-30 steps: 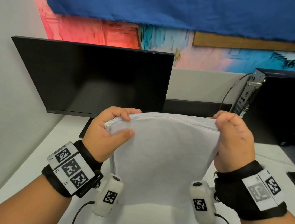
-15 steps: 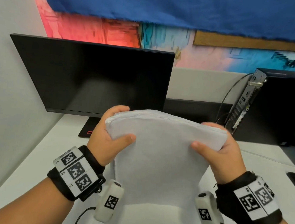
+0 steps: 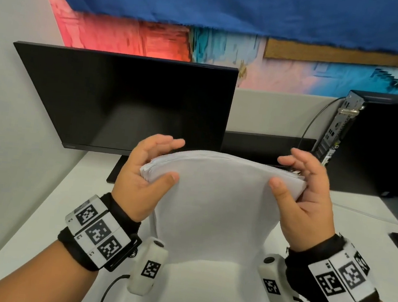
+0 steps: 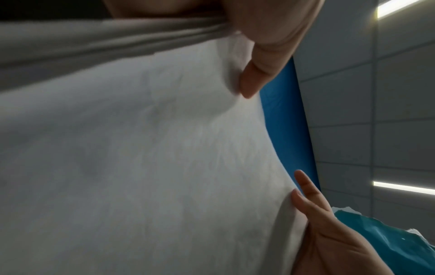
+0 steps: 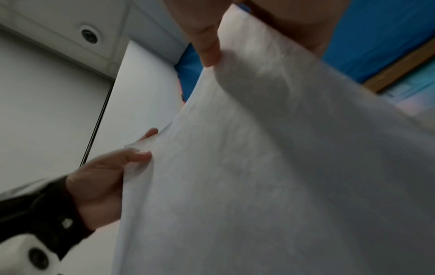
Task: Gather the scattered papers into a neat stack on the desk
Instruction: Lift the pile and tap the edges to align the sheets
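**Fingers lift off the top edge, thumbs keep the stack**

Both sets of fingers have come off the top edge of the papers since a second ago, when we had them curled right over it; now they fan out above and behind the stack while the thumbs press on the near face.

We hold the stack of papers (image 3: 217, 202) upright in front of us, above the white desk (image 3: 45, 207), its top edge bowed into a gentle arch and the sheet edges showing in layers at both upper corners. Our left hand (image 3: 146, 169) takes the left upper corner: thumb flat on the front sheet, palm against the side edge, fingers spread loosely behind and above the paper. Our right hand (image 3: 304, 192) mirrors it at the right upper corner, thumb on the front, fingers raised and slightly parted over the top. From the left wrist view the paper fills the picture, with the right hand's fingertips (image 4: 303, 188) touching its far edge. From the right wrist view we see the left hand's thumb (image 5: 139, 154) pinching the sheet.

Behind the stack stands a dark monitor (image 3: 129, 103), and a black computer case (image 3: 387, 145) sits off to the right with a cable (image 3: 310, 126) running from its back panel. Whether the stack's bottom edge touches the desk, we cannot tell.
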`<state>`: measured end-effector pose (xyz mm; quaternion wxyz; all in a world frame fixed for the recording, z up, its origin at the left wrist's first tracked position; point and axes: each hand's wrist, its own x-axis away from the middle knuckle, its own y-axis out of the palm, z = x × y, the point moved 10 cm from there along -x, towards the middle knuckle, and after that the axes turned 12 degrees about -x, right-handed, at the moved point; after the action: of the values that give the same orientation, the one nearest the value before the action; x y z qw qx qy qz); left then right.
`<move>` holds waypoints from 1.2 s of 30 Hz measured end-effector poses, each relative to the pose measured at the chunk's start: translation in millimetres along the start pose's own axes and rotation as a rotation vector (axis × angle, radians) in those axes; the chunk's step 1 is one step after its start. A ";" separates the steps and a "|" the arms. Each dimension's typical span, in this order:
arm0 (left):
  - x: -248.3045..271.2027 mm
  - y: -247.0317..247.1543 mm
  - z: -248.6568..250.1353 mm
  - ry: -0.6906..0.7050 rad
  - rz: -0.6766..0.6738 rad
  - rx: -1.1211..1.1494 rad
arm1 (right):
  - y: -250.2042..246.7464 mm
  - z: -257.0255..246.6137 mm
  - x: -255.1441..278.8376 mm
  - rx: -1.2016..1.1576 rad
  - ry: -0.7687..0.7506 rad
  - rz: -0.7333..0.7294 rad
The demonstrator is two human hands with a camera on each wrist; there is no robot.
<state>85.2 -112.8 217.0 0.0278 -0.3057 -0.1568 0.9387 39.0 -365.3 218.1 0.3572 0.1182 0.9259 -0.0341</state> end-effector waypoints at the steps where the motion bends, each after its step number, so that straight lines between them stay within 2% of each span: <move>1: -0.9 1.4 2.6 0.025 -0.014 -0.020 | 2.3 -0.9 -1.2 0.044 -0.014 -0.020; 4: -2.8 4.4 2.7 0.044 -0.045 -0.015 | 2.5 0.1 -4.0 0.141 -0.022 -0.036; 7: -5.8 5.1 -3.1 0.000 -0.051 0.114 | -2.7 3.3 -8.1 0.169 -0.023 -0.016; 10: -9.5 1.3 -7.0 -0.024 -0.030 0.171 | -7.6 8.5 -10.2 0.170 0.035 0.013; 14: -11.5 3.0 -19.0 -0.097 -0.027 0.090 | -10.9 18.9 -11.9 0.160 0.196 0.040; 16: -10.3 2.8 -21.6 -0.137 0.019 -0.056 | -8.1 17.9 -15.0 0.359 0.220 0.007; 18: -10.2 9.1 -13.1 -0.132 0.024 -0.180 | 3.5 5.5 -16.4 0.715 0.152 -0.072; 20: -9.9 29.2 6.4 -0.043 -0.067 -0.268 | 28.0 -13.0 -15.4 0.952 0.022 -0.183; 23: -5.9 53.7 42.6 0.180 -0.122 -0.344 | 69.4 -29.4 -6.5 0.964 -0.145 -0.391; 24: -4.6 56.9 50.5 0.214 -0.119 -0.332 | 77.6 -33.8 -3.4 0.911 -0.193 -0.435; 26: -1.7 55.5 52.9 0.219 -0.108 -0.301 | 79.3 -35.7 -1.6 0.801 -0.189 -0.488; 28: 0.7 51.4 28.2 0.068 -0.176 -0.305 | 65.0 -39.5 -7.6 0.686 -0.129 -0.431; 31: 23.7 39.1 -56.3 -0.348 -0.450 -0.499 | 22.1 -38.3 -20.5 0.467 0.005 -0.247; 33: 43.2 16.5 -102.7 -0.508 -0.575 -0.634 | -5.9 -25.3 -22.6 0.332 0.111 -0.179; 35: 53.8 -14.3 -132.2 -0.633 -0.535 -0.609 | -25.4 -5.9 -18.2 0.128 0.241 -0.137; 36: 56.1 -26.6 -140.1 -0.670 -0.472 -0.514 | -29.8 2.2 -14.5 0.028 0.295 -0.122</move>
<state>120.1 -40.5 86.6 0.1116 0.0604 -0.4491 0.8844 43.5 -397.3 225.5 0.2128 0.0703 0.9733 -0.0507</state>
